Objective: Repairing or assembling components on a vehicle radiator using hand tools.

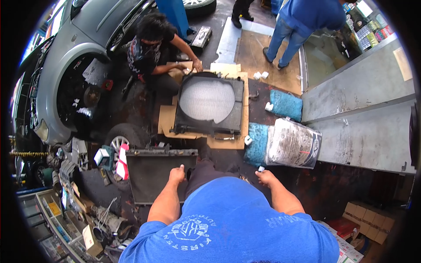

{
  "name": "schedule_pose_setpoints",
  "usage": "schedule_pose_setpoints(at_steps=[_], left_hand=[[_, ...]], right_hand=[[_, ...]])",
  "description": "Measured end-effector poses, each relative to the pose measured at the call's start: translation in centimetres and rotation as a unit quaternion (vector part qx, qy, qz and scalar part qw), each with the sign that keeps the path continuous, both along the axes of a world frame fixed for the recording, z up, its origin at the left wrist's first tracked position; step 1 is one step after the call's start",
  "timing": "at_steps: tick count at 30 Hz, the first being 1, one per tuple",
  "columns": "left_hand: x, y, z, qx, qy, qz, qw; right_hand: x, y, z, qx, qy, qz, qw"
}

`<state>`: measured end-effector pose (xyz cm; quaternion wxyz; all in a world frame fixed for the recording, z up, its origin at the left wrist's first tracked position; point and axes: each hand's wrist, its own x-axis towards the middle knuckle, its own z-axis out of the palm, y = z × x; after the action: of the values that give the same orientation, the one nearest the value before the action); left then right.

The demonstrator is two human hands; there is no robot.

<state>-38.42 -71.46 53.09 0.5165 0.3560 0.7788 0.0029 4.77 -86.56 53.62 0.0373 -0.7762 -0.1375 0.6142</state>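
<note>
My left hand point(176, 174) is closed, thumb on top, in front of a dark flat radiator point(151, 179); whatever it may hold is hidden. On the right, my right hand point(265, 177) is closed, with a small white piece point(261, 168) at its fingertips. Ahead of me a car radiator with a round fan shroud point(208, 101) lies on flattened cardboard point(166, 117). Across from me, a crouching co-worker point(151, 48) has both hands at the radiator's far left corner, near a small whitish item.
Blue wrapped bundles point(286, 105) and a filled plastic bag point(291, 143) lie right of the radiator, beside a grey metal cabinet point(364, 127). A grey car point(83, 35) stands left, its wheel point(120, 141) on the floor. Another person point(302, 22) stands behind, right.
</note>
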Motion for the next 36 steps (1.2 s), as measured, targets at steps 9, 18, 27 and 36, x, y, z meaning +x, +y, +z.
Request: schedule_pose_setpoints(at_steps=[9, 18, 27, 36], left_hand=[[-3.1, 7.3, -5.6, 0.045, -0.001, -0.088, 0.995], [-2.3, 9.6, -4.5, 0.012, -0.110, -0.007, 0.994], [-3.7, 12.4, -2.1, -0.108, -0.150, -0.029, 0.982], [-7.0, 12.8, -6.2, -0.060, -0.101, -0.168, 0.979]], right_hand=[[-2.2, 7.1, 2.6, 0.050, 0.001, -0.025, 0.998], [-4.0, 6.9, 2.5, 0.021, -0.049, -0.035, 0.998], [-3.4, 8.7, 5.8, 0.111, -0.154, -0.014, 0.982], [-0.6, 4.7, 6.7, 0.091, -0.226, -0.145, 0.959]])
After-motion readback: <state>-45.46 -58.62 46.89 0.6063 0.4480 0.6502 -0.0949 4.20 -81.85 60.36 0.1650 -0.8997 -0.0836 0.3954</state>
